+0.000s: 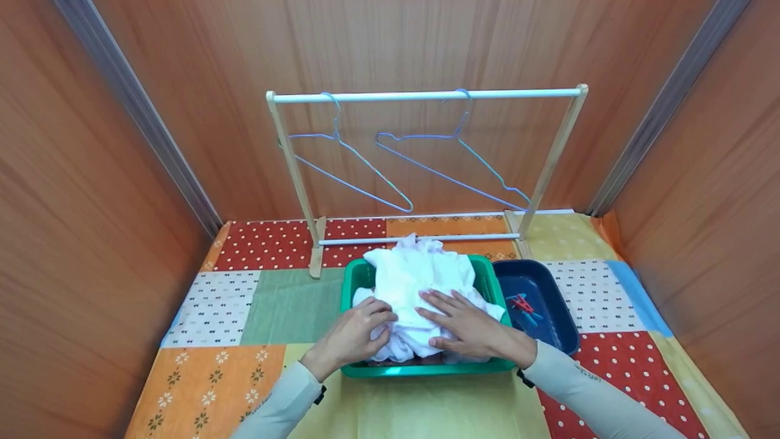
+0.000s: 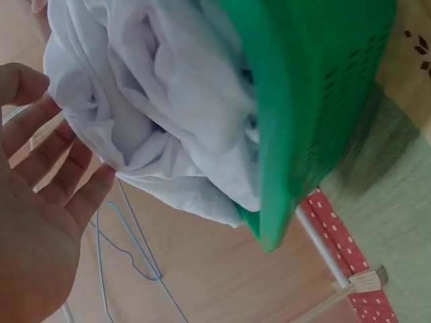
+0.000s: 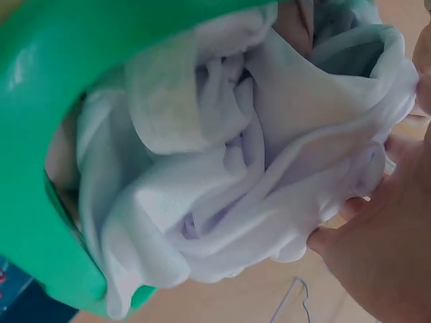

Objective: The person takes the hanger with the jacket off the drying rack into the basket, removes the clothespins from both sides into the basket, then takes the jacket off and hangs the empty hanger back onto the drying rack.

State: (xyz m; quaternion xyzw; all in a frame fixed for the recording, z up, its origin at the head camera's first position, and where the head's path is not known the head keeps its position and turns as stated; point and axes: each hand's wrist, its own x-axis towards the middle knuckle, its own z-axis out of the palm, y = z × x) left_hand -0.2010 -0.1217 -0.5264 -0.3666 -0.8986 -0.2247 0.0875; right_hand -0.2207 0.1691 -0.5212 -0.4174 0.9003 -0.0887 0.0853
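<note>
White cloth lies crumpled in a heap in a green basket, rising above its rim. My left hand touches the near left side of the heap with bent fingers; in the left wrist view its fingertips rest at the edge of the cloth, thumb apart. Spread over the near right of the heap, my right hand rests with its fingers fairly straight. The right wrist view has that hand against loose folds of the cloth.
Behind the basket stands a rack with a white top bar. Two wire hangers hang from it, a left hanger and a right hanger. A dark blue tray beside the basket holds red and blue clothespins. Wooden panels enclose the patchwork-covered surface.
</note>
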